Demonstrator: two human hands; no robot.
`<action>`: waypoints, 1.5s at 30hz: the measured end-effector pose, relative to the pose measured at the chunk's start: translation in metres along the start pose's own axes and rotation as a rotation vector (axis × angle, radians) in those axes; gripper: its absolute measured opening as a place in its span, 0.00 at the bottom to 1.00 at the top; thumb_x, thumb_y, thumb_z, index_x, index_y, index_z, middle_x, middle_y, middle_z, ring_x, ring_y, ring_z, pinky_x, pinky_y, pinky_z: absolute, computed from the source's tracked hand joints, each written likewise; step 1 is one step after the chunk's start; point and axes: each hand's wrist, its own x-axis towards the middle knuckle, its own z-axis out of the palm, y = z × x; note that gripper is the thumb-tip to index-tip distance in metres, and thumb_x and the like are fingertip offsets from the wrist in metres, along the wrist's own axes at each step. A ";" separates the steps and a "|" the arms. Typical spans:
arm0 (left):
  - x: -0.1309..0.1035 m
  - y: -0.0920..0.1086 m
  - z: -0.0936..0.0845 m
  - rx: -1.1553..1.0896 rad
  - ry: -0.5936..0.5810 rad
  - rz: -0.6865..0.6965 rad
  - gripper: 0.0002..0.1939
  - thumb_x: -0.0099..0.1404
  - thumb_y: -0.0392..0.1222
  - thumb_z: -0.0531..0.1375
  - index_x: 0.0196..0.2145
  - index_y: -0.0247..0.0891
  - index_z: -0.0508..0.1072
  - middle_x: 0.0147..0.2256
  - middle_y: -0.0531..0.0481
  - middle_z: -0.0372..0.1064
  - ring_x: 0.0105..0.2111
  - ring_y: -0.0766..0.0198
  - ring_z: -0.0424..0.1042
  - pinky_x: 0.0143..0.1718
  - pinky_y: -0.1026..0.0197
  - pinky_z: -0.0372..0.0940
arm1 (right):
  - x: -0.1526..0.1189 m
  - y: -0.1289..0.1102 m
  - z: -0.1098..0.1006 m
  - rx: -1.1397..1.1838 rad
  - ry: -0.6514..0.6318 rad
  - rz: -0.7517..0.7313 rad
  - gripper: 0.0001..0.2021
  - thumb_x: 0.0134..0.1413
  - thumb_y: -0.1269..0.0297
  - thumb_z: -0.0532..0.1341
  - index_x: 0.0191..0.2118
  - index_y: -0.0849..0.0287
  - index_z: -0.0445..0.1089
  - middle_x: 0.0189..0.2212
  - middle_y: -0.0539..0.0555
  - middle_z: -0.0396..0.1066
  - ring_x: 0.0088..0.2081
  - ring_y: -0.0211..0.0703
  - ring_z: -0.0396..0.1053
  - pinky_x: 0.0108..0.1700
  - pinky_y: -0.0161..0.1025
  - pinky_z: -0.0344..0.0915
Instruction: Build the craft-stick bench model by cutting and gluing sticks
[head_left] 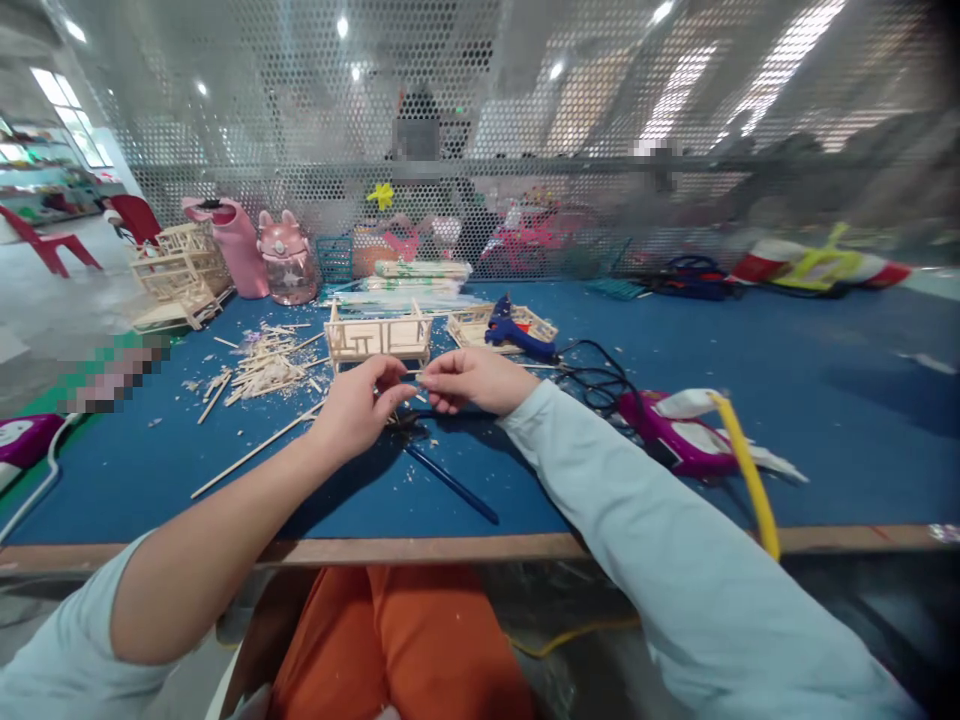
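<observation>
My left hand (361, 402) is over the middle of the blue table, its thumb and fingers curled toward each other; whatever lies between them is too small to name. Facing it, my right hand (471, 382) pinches a tiny pale piece (421, 378) at its fingertips. Just behind my hands stands a small wooden frame model (379, 338). A blue glue gun (517, 332) rests on a second wooden model (463, 328) to the right. Below my hands lies a tool with blue handles (454, 485), its head partly in shadow. One long thin stick (259, 450) lies by my left forearm.
Broken sticks (270, 370) are heaped at the left. Behind are a pink bottle (241, 250), a clear jar (289, 265) and a larger wooden model (180, 275). Black cable (600, 375) and a purple-white object (686, 435) lie right. A mesh screen (315, 110) stands behind.
</observation>
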 end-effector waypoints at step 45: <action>0.030 0.002 0.014 -0.906 0.087 -0.525 0.03 0.54 0.32 0.63 0.25 0.32 0.71 0.19 0.57 0.67 0.18 0.76 0.61 0.24 0.70 0.59 | 0.001 0.017 -0.014 -0.972 0.346 0.056 0.06 0.38 0.69 0.68 0.17 0.59 0.73 0.16 0.51 0.70 0.23 0.38 0.65 0.27 0.35 0.56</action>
